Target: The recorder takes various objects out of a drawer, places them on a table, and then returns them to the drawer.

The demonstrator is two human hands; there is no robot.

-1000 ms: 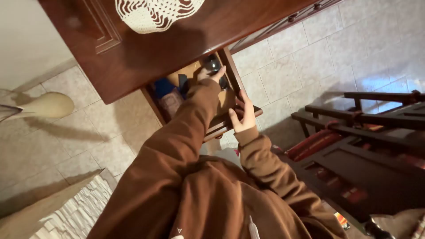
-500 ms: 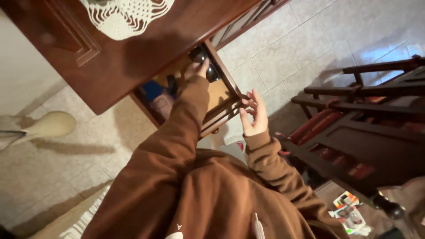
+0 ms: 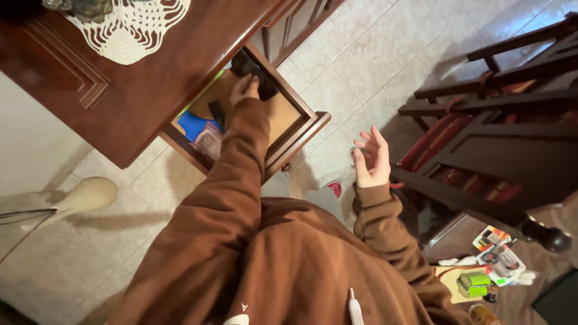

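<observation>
My left hand (image 3: 244,89) reaches into an open wooden drawer (image 3: 299,128) and closes over a black object (image 3: 257,71) at the drawer's far end. The brown sleeve hides part of the drawer's inside. Beside the arm lie a blue item (image 3: 190,124), a small black piece (image 3: 217,111) and a clear pinkish packet (image 3: 209,140). My right hand (image 3: 372,157) hovers open, fingers spread, above the tiled floor, to the right of the drawer front and apart from it.
The drawer belongs to a dark wooden cabinet (image 3: 138,90) with a white lace doily (image 3: 129,33) on top. Dark wooden chairs with red cushions (image 3: 475,126) stand at the right. At lower right lie a green box (image 3: 472,281) and leaflets (image 3: 497,248). A cream rounded object (image 3: 90,194) sits at left.
My right hand has let go of the drawer front and drawn away to the right, open. My left hand stays in the drawer on the black object.
</observation>
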